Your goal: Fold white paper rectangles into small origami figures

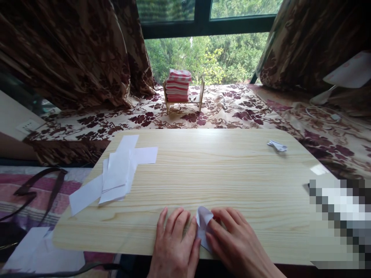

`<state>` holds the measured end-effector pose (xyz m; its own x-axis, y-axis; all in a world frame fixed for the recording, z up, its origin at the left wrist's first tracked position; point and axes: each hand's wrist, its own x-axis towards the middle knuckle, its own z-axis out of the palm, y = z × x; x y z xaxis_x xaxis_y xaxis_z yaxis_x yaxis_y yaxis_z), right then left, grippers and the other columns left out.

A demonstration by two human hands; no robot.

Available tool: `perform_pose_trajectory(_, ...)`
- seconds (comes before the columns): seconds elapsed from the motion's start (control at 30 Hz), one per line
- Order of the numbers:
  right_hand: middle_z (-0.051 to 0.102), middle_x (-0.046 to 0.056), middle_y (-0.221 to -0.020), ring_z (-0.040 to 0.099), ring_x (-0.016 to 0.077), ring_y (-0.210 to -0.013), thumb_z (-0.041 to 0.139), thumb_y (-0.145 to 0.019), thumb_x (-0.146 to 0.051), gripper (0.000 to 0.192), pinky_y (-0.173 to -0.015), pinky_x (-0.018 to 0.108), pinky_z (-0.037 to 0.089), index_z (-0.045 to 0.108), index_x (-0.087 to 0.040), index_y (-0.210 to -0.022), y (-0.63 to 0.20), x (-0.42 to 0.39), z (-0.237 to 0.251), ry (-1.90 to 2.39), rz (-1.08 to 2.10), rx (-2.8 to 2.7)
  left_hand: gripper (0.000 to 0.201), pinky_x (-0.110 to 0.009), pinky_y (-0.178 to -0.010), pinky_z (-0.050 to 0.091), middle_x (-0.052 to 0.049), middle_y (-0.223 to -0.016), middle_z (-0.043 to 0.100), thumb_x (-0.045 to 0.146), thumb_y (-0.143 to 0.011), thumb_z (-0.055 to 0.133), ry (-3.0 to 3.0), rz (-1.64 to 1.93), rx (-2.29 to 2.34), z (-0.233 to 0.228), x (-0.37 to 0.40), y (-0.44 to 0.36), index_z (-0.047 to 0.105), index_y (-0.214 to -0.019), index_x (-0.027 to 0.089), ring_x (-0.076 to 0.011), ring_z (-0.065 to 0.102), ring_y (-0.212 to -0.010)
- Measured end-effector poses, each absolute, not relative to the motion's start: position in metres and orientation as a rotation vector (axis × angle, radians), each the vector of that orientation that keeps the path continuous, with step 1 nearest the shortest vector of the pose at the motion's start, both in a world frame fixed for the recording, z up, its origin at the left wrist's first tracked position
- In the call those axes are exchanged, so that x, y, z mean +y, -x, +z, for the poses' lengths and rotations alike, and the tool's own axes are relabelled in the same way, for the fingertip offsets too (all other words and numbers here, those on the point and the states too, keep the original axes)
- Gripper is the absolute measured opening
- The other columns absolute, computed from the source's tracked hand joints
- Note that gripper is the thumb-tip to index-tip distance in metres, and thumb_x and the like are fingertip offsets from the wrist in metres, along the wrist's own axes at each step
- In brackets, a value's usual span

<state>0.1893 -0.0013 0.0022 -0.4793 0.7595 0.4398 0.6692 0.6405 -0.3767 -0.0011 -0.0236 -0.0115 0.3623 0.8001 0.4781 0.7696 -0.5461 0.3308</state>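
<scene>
Both hands rest at the near edge of the bench point(203, 154), side by side, with a small folded piece of white paper point(203, 226) between them.

Left hand point(174, 241): palm down, fingers extended and lying flat on the bench surface. Its thumb side abuts the left edge of the folded paper. It grips nothing; it presses or steadies only.

Folded paper: lies directly between the two hands, touching both. Its long axis runs roughly away from the person, tilted slightly. The far tip stands raised off the bench; the near part lies under the fingertips. Neither hand is clearly nearer, as the piece sits at the meeting line of the two.

Right hand point(234, 241): palm down, fingers angled inward toward the paper. The index finger and thumb rest on the right edge of the piece, apparently pinching or pressing a fold. Whether the thumb is under the paper cannot be told.

Other items, left to right: loose sheets point(29, 251) lie below the near left corner of the bench. A stack of white paper strips point(116, 172) lies on the left part of the bench, well apart from the hands. A small wooden rack holding striped folded cloths point(178, 87) stands beyond the far edge, on the patterned fabric. A small folded paper piece point(277, 145) lies near the far right corner.
</scene>
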Motion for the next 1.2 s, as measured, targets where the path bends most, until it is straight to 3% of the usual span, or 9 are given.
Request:
perform_pose_trajectory(0.23,0.060,0.006,-0.090,0.053,0.0189,-0.079,0.046,-0.092,-0.015,0.017,-0.070,0.032,0.040,0.060,-0.020,-0.085,-0.188,-0.001,0.003,1.116,0.188,-2.279,0.032,-0.049,-0.110,0.026,-0.011,-0.116,0.063,0.024,-0.095,0.046,-2.558,0.942,1.476,-0.014,-0.023,0.001,0.062,-0.122,0.019,-0.0259,0.051,-0.119)
perform_pose_trajectory(0.37,0.060,0.006,-0.090,0.051,0.0191,-0.079,0.047,-0.091,-0.014,0.015,-0.070,0.032,0.040,0.061,-0.019,-0.093,-0.189,0.001,0.002,1.091,0.210,-2.287,0.031,-0.048,-0.110,0.026,-0.011,-0.115,0.063,0.026,-0.095,0.047,-2.559,0.945,1.464,-0.016,-0.021,0.000,0.064,-0.120,0.020,-0.0254,0.051,-0.117)
perform_pose_trajectory(0.53,0.059,0.005,-0.091,0.049,0.0196,-0.080,0.048,-0.090,-0.013,0.014,-0.071,0.032,0.040,0.059,-0.020,-0.085,-0.196,0.003,0.002,1.062,0.220,-2.354,0.030,-0.047,-0.110,0.024,-0.010,-0.111,0.065,0.030,-0.095,0.045,-2.558,1.083,1.446,-0.021,-0.019,0.000,0.068,-0.113,0.020,-0.0247,0.053,-0.114)
perform_pose_trajectory(1.0,0.059,0.006,-0.089,0.051,0.0201,-0.082,0.046,-0.094,-0.017,0.018,-0.071,0.033,0.041,0.062,-0.021,-0.088,-0.193,0.003,0.004,1.074,0.108,-2.407,0.032,-0.046,-0.111,0.024,-0.008,-0.109,0.066,0.032,-0.096,0.041,-2.581,1.151,1.490,-0.026,-0.025,0.001,0.067,-0.113,0.021,-0.0229,0.055,-0.112)
perform_pose_trajectory(1.2,0.060,0.008,-0.093,0.053,0.0213,-0.085,0.041,-0.095,-0.016,0.024,-0.073,0.035,0.044,0.062,-0.017,-0.107,-0.196,0.001,0.002,1.060,0.070,-2.496,0.029,-0.047,-0.111,0.025,-0.009,-0.111,0.066,0.030,-0.094,0.046,-2.563,1.034,1.513,-0.020,-0.030,0.003,0.068,-0.111,0.021,-0.0241,0.054,-0.114)
